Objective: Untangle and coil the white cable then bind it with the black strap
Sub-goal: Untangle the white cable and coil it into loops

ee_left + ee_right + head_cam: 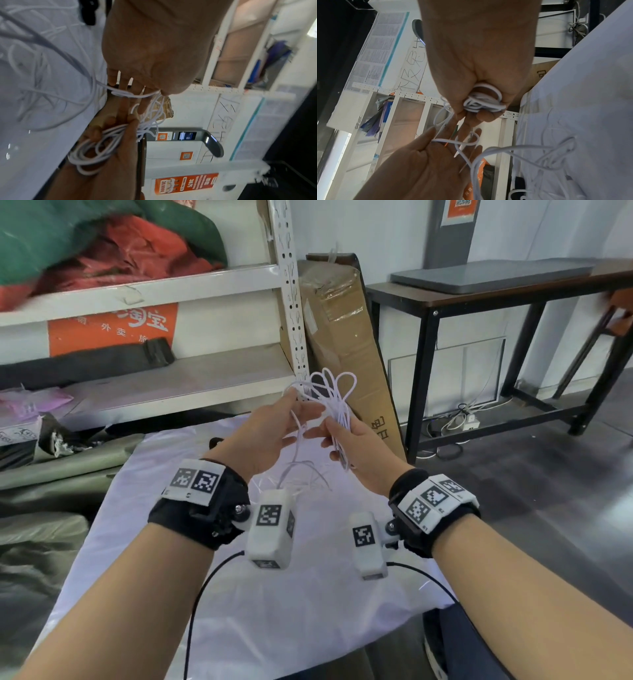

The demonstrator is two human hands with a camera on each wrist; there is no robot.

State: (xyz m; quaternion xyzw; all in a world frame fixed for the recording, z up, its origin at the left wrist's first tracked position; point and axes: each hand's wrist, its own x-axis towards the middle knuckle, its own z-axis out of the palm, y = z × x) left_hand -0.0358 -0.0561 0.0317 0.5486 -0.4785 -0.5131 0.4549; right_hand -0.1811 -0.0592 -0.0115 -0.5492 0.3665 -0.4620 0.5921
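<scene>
Over white sheet (308, 611) — right hand (363, 446) grips cable (334, 402).

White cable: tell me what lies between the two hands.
A loose strand of the white cable spans from the bundle in the right hand across the left hand fingers; the right wrist view shows it best.

Both forearms reach fwd, mid-frame in head view. Right hand (356, 445) fingers curled tight in a fist-like grip; left hand (270, 429) fingers extended, spread, touching right's fingertips.
</scene>
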